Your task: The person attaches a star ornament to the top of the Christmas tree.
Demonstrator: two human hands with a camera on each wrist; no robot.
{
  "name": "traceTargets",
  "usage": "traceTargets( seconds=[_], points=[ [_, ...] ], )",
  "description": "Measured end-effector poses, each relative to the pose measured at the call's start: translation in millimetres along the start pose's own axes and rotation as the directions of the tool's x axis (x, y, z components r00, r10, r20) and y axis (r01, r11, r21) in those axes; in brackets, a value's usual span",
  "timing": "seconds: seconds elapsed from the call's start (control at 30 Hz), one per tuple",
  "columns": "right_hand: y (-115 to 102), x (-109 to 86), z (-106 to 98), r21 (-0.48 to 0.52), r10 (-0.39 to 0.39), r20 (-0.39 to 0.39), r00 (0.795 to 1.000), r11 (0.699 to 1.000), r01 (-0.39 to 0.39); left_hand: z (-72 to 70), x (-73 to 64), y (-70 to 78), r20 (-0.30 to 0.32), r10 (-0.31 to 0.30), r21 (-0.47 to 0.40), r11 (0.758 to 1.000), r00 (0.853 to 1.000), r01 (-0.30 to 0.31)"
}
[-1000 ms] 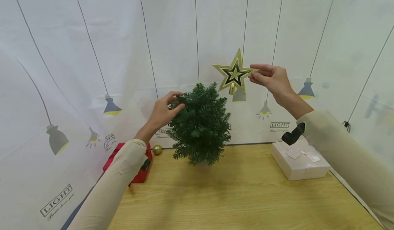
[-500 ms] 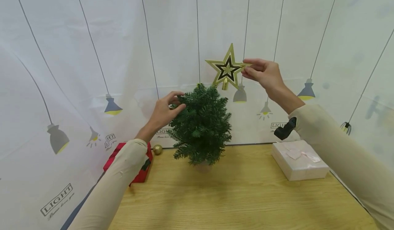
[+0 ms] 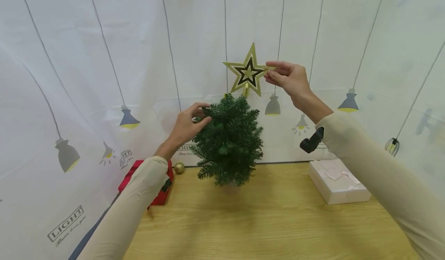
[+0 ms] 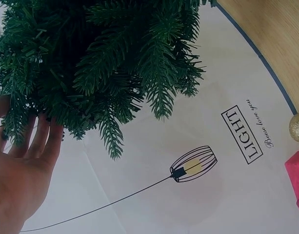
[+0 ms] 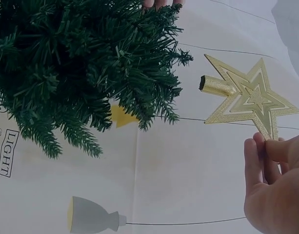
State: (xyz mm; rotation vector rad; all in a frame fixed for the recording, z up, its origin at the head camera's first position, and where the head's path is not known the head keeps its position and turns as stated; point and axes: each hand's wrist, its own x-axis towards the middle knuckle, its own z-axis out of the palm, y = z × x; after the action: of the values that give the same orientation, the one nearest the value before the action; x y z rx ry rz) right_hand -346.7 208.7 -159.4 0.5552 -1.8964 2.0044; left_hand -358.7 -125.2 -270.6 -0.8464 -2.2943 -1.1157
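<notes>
A small green artificial Christmas tree (image 3: 227, 144) stands on the wooden table. My left hand (image 3: 189, 124) grips branches at its upper left side, and in the left wrist view the tips of that hand's fingers (image 4: 44, 139) go in behind the needles. Up at the right, my right hand (image 3: 290, 80) pinches one point of a gold star tree topper (image 3: 248, 72) between thumb and fingers. The star is upright just above the treetop, a little right of centre. In the right wrist view, the open end of its tube (image 5: 215, 85) faces the tree, with a gap between them.
Left of the tree are a red gift box (image 3: 161, 194) and a gold bauble (image 3: 179, 168). A pale pink gift box (image 3: 342, 184) with a bow lies at the right. Behind the table (image 3: 243, 225) hangs a white backdrop (image 3: 194, 28) printed with lamps.
My right hand has carried the star leftward and slightly upward, from right of the tree to over its top. The left hand has kept its place on the branches.
</notes>
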Motion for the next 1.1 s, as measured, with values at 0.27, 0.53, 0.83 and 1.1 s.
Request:
traceTargets(
  seconds=[0.27,0.53,0.83,1.1],
  points=[
    [1,5.9,13,0.002,-0.008,-0.008,1.0,1.0,0.008,2.8,2.7,-1.6,0.01,-0.01,0.013,1.0,1.0,0.009],
    [0,12.4,32,-0.056,-0.032,-0.002,0.999,0.998,0.032,-0.6,1.0,-0.2,0.005,-0.008,0.018,1.0,1.0,0.007],
    [2,19.1,42,-0.084,-0.026,-0.009,1.0,0.996,0.025,2.2,3.8,0.1,0.011,-0.003,0.027,1.0,1.0,0.003],
    [6,24.2,46,-0.098,-0.002,-0.025,1.0,0.995,0.0,4.9,5.3,2.1,0.009,0.01,0.019,1.0,1.0,-0.01]
  ],
)
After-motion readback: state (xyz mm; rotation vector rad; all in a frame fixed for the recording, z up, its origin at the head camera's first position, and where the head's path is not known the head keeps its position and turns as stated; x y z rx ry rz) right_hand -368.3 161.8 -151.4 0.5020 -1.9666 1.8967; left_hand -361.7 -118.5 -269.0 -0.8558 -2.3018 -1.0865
